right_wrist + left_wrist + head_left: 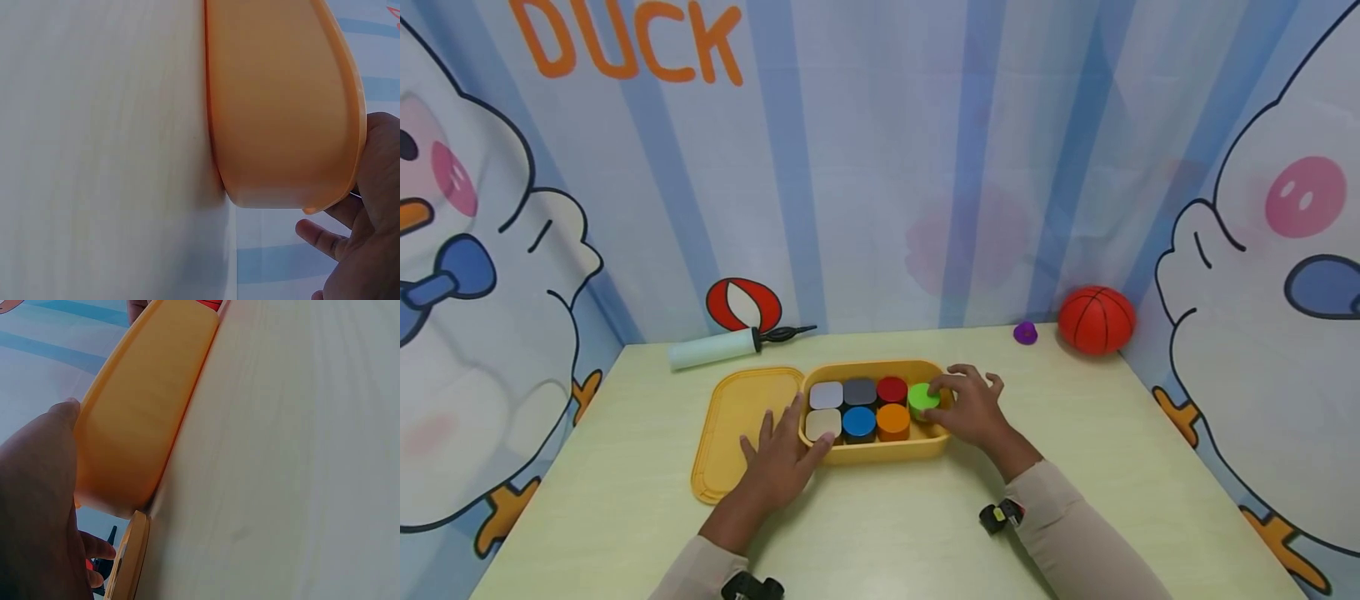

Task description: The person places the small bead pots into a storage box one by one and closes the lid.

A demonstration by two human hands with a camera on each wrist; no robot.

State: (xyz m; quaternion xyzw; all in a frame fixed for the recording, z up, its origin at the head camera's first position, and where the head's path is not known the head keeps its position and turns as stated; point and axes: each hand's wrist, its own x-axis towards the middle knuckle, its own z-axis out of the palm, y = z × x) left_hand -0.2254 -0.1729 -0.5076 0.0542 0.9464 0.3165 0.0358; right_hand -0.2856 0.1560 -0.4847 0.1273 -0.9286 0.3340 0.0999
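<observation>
In the head view a yellow box (880,452) holds several small coloured pieces in two rows. Over its right end, my right hand (973,408) pinches a light-green round piece (922,398) between thumb and fingers. My left hand (778,462) rests at the box's left end with fingers extended, its thumb by the cream piece (823,423). Other pieces are blue (859,422), orange (893,422), red (892,390), dark grey (860,392) and pale lilac (827,395). Both wrist views show the box's outer wall (137,419) with a hand beside its rim; the pieces are hidden there.
A yellow lid (718,450) lies flat left of the box, partly under the left hand. Along the back edge are a pale hand pump (715,349), a small purple object (1026,333) and a red ball (1096,321). A printed curtain stands behind the table.
</observation>
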